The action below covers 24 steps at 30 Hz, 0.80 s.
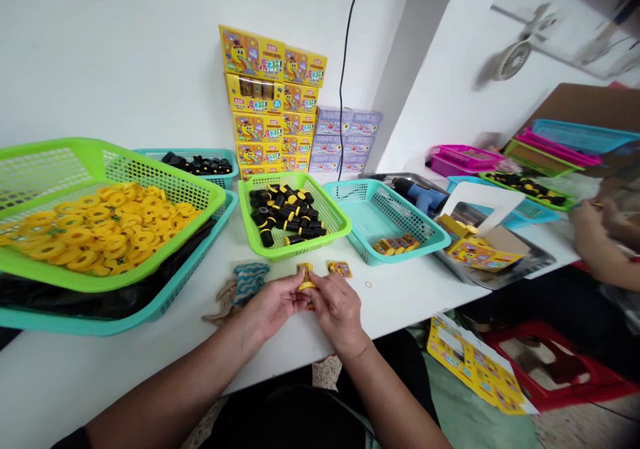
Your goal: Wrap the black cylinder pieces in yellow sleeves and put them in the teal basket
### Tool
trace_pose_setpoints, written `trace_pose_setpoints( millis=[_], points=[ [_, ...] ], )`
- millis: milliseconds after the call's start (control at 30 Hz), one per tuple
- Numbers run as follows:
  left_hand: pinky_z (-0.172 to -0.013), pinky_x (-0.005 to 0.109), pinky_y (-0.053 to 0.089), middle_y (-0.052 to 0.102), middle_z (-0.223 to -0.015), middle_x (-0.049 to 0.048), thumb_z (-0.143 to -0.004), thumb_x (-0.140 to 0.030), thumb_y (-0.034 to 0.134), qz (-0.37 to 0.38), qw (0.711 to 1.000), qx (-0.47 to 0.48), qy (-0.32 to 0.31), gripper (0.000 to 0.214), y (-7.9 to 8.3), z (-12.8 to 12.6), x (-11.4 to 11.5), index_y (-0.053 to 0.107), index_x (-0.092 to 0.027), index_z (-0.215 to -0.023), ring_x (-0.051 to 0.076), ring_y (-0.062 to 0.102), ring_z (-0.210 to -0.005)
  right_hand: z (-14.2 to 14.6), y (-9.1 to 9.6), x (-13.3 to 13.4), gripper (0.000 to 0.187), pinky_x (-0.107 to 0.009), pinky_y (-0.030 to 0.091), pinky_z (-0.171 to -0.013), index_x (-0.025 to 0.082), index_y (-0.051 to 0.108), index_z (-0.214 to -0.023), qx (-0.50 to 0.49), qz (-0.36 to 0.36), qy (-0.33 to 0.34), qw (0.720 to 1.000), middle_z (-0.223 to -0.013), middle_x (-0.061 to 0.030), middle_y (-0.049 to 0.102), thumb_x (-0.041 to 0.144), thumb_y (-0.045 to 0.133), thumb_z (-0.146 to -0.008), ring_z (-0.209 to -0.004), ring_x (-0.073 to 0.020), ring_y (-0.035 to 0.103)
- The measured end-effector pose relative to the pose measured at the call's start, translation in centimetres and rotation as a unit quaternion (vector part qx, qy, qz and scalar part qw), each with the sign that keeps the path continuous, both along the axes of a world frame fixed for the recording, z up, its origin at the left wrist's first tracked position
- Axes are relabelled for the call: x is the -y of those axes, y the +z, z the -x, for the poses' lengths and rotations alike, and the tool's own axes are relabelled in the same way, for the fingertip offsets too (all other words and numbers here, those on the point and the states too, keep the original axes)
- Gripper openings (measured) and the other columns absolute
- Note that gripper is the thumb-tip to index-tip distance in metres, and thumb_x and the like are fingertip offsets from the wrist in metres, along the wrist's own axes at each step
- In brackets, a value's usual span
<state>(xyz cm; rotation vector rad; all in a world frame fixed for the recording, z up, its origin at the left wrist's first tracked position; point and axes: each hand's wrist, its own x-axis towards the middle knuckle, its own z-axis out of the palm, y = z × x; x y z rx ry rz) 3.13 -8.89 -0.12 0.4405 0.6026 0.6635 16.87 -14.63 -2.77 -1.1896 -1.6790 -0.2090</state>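
Note:
Between my left hand (pixel 280 302) and my right hand (pixel 337 305) is a small yellow cup-like toy (pixel 305 277) with a printed wrap. Fingers of both hands pinch it just above the white table (pixel 385 305). A printed yellow card (pixel 340 269) lies behind my right hand. Part of another printed piece shows beneath my fingers. Beyond my hands stands a green basket (pixel 280 254) of black cylinders with yellow rims (pixel 290 212). Right of it, a teal basket (pixel 367 212) holds several wrapped yellow pieces (pixel 397 243).
Yellow rings (pixel 110 225) fill a large green basket (pixel 200 225) at left. A crumpled cloth (pixel 250 282) lies near my left hand. Stacked yellow boxes (pixel 260 129) stand against the wall. A metal tray (pixel 535 255) carries an open carton (pixel 480 252). A co-worker's hands (pixel 593 222) are at far right.

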Motion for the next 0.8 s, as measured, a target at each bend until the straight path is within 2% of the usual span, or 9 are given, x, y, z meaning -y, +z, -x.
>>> trace_pose_setpoints(
  millis=[100,267,467,633,800],
  points=[
    [-0.063,0.022,0.050,0.067,-0.078,0.0084,-0.089,-0.017,0.062,-0.021,1.000,0.004,-0.018,0.015,-0.31,0.12,-0.11,0.071,-0.008,-0.082,0.011,0.061,-0.063,-0.31,0.17,0.05,0.024,-0.030,0.049,-0.060,0.018,0.066,-0.112,0.028,0.001,-0.011,1.000,-0.072,-0.0040,0.060,0.015,0.056,-0.091,-0.067,-0.0167,0.056],
    [-0.067,0.025,0.052,0.069,-0.084,0.0108,-0.089,-0.018,0.060,-0.048,0.998,-0.002,-0.043,0.014,-0.37,0.40,-0.41,0.071,-0.009,-0.091,0.015,0.064,-0.069,-0.47,0.68,0.26,0.019,-0.030,0.052,-0.064,0.020,0.066,-0.108,-0.048,0.027,-0.003,0.998,-0.078,-0.0037,0.063,0.019,0.061,-0.090,-0.071,-0.0159,0.060],
    [-0.070,0.025,0.053,0.068,-0.086,0.0113,-0.091,-0.018,0.057,-0.035,0.998,0.000,-0.048,0.017,-0.48,0.30,-0.17,0.071,-0.009,-0.089,0.015,0.064,-0.071,-0.29,0.38,0.19,0.009,-0.029,0.049,-0.058,0.019,0.068,-0.096,-0.074,0.005,0.001,0.997,-0.069,-0.0020,0.061,0.017,0.062,-0.089,-0.063,-0.0149,0.057],
    [-0.072,0.027,0.054,0.069,-0.088,0.0119,-0.091,-0.016,0.055,-0.037,0.998,-0.016,-0.044,0.018,-0.24,0.20,-0.02,0.071,-0.009,-0.090,0.016,0.065,-0.073,-0.39,0.28,0.17,0.010,-0.028,0.049,-0.058,0.018,0.069,-0.097,-0.078,-0.009,0.013,0.997,-0.070,-0.0026,0.063,0.017,0.063,-0.089,-0.063,-0.0143,0.058],
    [-0.074,0.030,0.054,0.069,-0.089,0.0135,-0.092,-0.017,0.052,-0.034,0.998,-0.031,-0.052,0.020,0.27,0.17,-0.05,0.070,-0.008,-0.092,0.018,0.065,-0.075,-0.63,0.46,-0.01,0.015,-0.028,0.052,-0.064,0.018,0.068,-0.103,-0.074,0.039,0.012,0.996,-0.076,-0.0039,0.065,0.019,0.060,-0.091,-0.069,-0.0150,0.061]
  ],
)
